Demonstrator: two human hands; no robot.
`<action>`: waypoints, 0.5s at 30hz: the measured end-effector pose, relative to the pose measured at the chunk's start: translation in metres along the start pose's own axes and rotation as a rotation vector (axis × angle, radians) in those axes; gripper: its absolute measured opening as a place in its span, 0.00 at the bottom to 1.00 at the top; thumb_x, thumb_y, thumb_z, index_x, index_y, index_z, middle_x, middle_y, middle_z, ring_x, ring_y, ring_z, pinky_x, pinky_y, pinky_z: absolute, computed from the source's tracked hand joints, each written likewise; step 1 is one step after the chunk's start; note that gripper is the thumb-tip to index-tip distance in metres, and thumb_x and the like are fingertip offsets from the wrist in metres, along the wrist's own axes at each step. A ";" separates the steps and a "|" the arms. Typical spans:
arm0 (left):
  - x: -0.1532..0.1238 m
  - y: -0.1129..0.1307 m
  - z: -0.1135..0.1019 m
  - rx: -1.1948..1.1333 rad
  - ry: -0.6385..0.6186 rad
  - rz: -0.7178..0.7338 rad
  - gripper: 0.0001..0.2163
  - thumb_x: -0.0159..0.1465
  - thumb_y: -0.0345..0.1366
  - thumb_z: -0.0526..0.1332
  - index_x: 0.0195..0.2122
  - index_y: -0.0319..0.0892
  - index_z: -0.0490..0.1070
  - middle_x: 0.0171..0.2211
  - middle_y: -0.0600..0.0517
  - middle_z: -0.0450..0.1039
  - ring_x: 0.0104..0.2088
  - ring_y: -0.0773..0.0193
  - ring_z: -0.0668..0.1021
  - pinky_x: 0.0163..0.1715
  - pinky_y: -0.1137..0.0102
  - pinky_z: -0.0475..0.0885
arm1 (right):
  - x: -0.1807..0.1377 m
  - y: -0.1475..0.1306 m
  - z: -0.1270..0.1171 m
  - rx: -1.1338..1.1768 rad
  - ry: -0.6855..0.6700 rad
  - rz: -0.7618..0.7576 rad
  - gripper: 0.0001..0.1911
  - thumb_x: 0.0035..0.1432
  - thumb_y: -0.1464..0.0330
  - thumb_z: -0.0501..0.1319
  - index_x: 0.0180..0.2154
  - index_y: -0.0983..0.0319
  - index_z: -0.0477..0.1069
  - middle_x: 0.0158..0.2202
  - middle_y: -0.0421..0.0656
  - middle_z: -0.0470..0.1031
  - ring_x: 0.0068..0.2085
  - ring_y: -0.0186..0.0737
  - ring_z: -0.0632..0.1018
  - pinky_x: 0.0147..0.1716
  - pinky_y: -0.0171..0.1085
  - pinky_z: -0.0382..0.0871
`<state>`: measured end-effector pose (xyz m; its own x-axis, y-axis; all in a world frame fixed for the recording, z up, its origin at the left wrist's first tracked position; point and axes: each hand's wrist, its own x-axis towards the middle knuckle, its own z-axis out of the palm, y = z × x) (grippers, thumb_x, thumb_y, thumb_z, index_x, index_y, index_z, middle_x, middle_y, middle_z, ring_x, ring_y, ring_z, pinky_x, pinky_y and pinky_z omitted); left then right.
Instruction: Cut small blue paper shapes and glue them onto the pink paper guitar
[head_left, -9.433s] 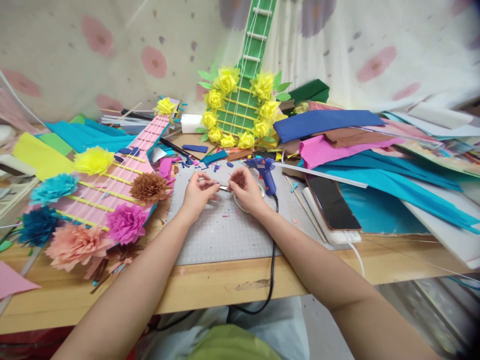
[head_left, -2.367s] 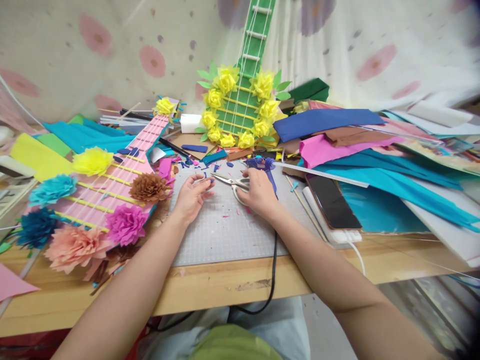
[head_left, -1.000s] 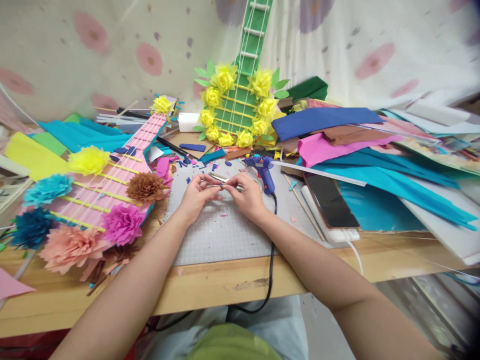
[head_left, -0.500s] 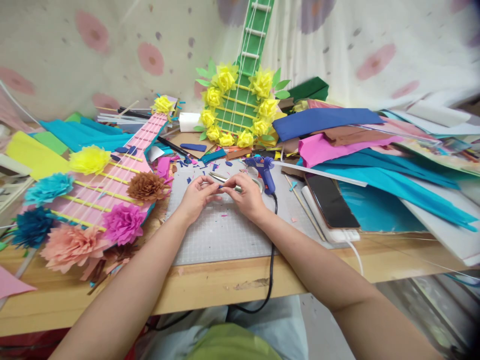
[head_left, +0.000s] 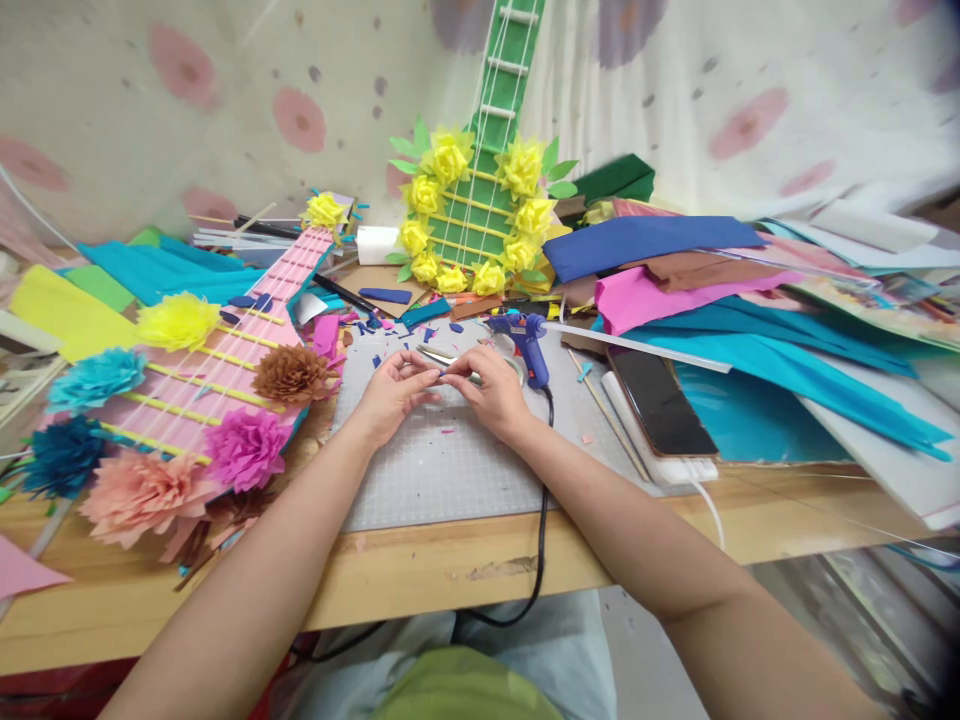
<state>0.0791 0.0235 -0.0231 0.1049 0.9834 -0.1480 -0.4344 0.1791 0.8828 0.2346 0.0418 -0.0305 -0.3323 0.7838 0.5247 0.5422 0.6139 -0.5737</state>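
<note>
My left hand (head_left: 397, 393) and my right hand (head_left: 489, 388) meet fingertip to fingertip over the grey cutting mat (head_left: 450, 490). Between their pinched fingers is a tiny dark blue paper piece (head_left: 442, 373), mostly hidden by the fingertips. Just behind the fingers lie metal scissors (head_left: 435, 356), partly covered by my right hand. A blue hot glue gun (head_left: 531, 350) rests beyond my right hand, its black cord running down over the table edge. Dark blue scraps (head_left: 456, 327) are scattered at the back of the mat.
On the left lies a pink paper guitar (head_left: 180, 400) with colourful paper flowers. A green paper guitar (head_left: 480, 215) with yellow flowers stands at the back. To the right are a phone (head_left: 661, 402), a thin stick (head_left: 611, 425) and stacked crepe paper (head_left: 750, 350).
The fingertips have closed slightly over the blue paper piece, so less of it shows. Otherwise the hands stay in place; the whole view has shifted very slightly.
</note>
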 end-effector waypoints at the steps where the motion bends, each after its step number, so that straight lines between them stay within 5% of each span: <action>1: 0.000 0.000 0.000 0.005 -0.002 -0.003 0.14 0.46 0.28 0.69 0.29 0.39 0.63 0.26 0.55 0.72 0.27 0.68 0.77 0.24 0.75 0.74 | 0.000 0.000 0.000 -0.008 -0.008 -0.009 0.08 0.58 0.64 0.58 0.29 0.61 0.69 0.30 0.42 0.70 0.35 0.37 0.71 0.38 0.37 0.63; 7: 0.001 0.000 0.001 0.013 0.061 0.032 0.15 0.45 0.27 0.69 0.27 0.39 0.61 0.25 0.56 0.71 0.27 0.68 0.77 0.23 0.76 0.73 | 0.000 0.002 -0.004 -0.054 -0.012 -0.076 0.08 0.58 0.63 0.57 0.31 0.61 0.69 0.31 0.43 0.71 0.36 0.38 0.71 0.39 0.37 0.63; 15: 0.003 0.003 -0.002 -0.008 0.174 0.084 0.16 0.43 0.27 0.69 0.27 0.39 0.61 0.26 0.56 0.71 0.28 0.69 0.76 0.23 0.77 0.72 | 0.001 0.003 -0.012 -0.078 0.044 0.053 0.08 0.57 0.63 0.56 0.29 0.61 0.63 0.28 0.41 0.69 0.31 0.35 0.69 0.33 0.35 0.62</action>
<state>0.0766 0.0270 -0.0223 -0.0882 0.9847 -0.1500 -0.4426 0.0962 0.8915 0.2455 0.0429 -0.0240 -0.2686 0.8089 0.5231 0.6171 0.5614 -0.5513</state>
